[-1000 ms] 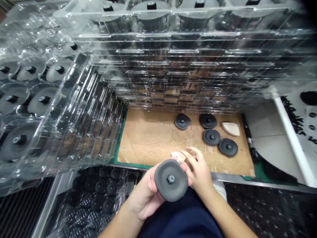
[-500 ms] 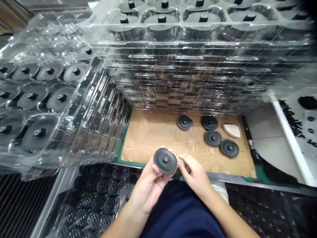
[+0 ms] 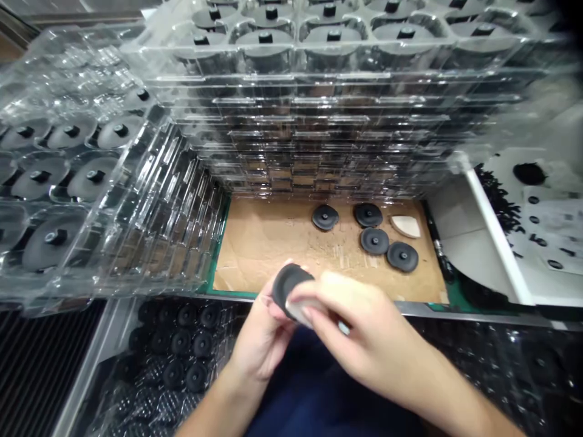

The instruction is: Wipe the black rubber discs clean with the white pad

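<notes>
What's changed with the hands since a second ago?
The right hand moved leftward over the dark disc, bringing a pale piece to its face and covering part of it. The left hand still holds that disc. Four loose discs and a pale wedge stay on the cardboard.

two bare hands: one left hand [image 3: 263,343] and one right hand [image 3: 359,318]; five loose black discs: one held disc [image 3: 286,285] and four flat-lying discs [image 3: 374,241] on one sheet of cardboard [image 3: 259,240]; two pale pieces: one held piece [image 3: 300,313], blurred, and one wedge [image 3: 405,226] on the cardboard; two tall stacks of clear trays: one back stack [image 3: 291,100] and one left stack [image 3: 146,200]; discs inside [image 3: 91,181], partly hidden, uncountable
</notes>
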`<state>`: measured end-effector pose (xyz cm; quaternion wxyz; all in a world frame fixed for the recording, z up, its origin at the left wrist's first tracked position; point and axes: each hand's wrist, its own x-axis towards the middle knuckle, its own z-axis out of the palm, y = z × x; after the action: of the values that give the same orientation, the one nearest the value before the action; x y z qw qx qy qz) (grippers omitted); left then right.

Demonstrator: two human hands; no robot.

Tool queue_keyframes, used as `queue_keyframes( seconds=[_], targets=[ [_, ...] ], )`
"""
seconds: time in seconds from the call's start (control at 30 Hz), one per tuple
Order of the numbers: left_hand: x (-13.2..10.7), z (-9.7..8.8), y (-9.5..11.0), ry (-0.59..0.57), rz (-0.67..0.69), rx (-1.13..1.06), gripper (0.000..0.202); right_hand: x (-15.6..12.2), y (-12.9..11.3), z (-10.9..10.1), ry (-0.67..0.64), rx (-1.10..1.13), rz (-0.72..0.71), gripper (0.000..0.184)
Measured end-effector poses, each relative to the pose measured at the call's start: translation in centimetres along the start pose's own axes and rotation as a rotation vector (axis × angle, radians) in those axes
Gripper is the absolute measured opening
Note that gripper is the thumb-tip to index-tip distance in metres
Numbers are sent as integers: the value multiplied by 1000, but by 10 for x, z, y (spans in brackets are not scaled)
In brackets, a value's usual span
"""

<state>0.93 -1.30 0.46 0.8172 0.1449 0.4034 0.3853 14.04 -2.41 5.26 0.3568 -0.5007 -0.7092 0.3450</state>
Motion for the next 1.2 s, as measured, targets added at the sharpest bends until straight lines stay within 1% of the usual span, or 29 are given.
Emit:
queue_keyframes(
  seconds=[0.07, 0.1, 0.13, 0.17, 0.23, 0.27, 0.3, 0.33, 0.4, 0.43, 0.47, 0.5, 0.53, 0.57, 0.6, 0.63, 0.7, 0.77, 0.8, 0.87, 0.93, 1.0, 1.07, 1.13, 1.17, 1.2],
  targets=[
    [0, 3, 0, -50, -42, 6, 52, 0, 2, 2, 164, -29, -72, 20],
    [0, 3, 0, -74, -56, 8, 51, -2, 2, 2, 220, -17, -109, 22],
    [0, 4, 1, -96, -56, 5, 49, -4, 2, 2, 235, 10, -133, 23],
    [0, 4, 2, -107, -46, -2, 49, -7, 1, 1, 200, 43, -135, 24],
    [0, 3, 5, -103, -11, -22, 52, -10, 1, -2, 73, 98, -76, 21],
    [1, 4, 6, -97, 0, -27, 55, -11, 1, -3, 39, 107, -39, 20],
    [1, 5, 6, -95, -3, -22, 55, -10, 1, -4, 49, 100, -11, 18],
    [2, 7, 5, -101, -19, -9, 53, -8, 1, -3, 100, 80, -4, 17],
    [2, 10, 4, -122, -49, 16, 45, -3, 1, -2, 239, 25, -54, 20],
    [2, 10, 4, -128, -55, 19, 41, -2, 1, -2, 270, 16, -89, 22],
    [3, 10, 4, -129, -51, 11, 39, -2, 1, -2, 260, 24, -117, 23],
    [3, 9, 5, -126, -41, -6, 41, -4, 1, -3, 208, 43, -130, 23],
    [3, 7, 6, -121, -32, -27, 44, -7, 2, -6, 129, 65, -123, 22],
    [3, 5, 7, -121, -27, -49, 49, -11, 4, -9, 61, 75, -93, 21],
    [3, 4, 8, -124, -25, -73, 52, -15, 6, -13, 26, 60, -53, 20],
    [3, 3, 9, -130, -23, -94, 53, -19, 8, -16, 24, 14, -12, 19],
    [4, 2, 9, -138, -11, -122, 50, -23, 11, -19, 104, -118, 38, 19],
    [4, 3, 8, -138, 21, -137, 50, -24, 11, -17, 201, -223, 20, 20],
    [4, 3, 8, -132, 32, -136, 52, -22, 10, -16, 210, -226, -14, 22],
    [4, 4, 9, -113, 34, -124, 53, -18, 8, -13, 149, -138, -76, 24],
    [4, 3, 10, -92, 41, -114, 51, -14, 8, -12, 79, -39, -58, 22],
    [4, 2, 11, -76, 68, -120, 50, -10, 7, -13, 99, -55, 14, 19],
    [5, 2, 10, -66, 74, -124, 51, -9, 5, -14, 138, -107, 24, 20],
    [6, 1, 9, -42, 56, -117, 51, -8, 5, -14, 104, -48, -30, 23],
    [7, 0, 8, -23, 51, -116, 50, -6, 7, -14, 71, 9, -34, 23],
    [8, -1, 8, 0, 55, -120, 50, -5, 12, -14, 54, 55, -7, 21]
  ],
)
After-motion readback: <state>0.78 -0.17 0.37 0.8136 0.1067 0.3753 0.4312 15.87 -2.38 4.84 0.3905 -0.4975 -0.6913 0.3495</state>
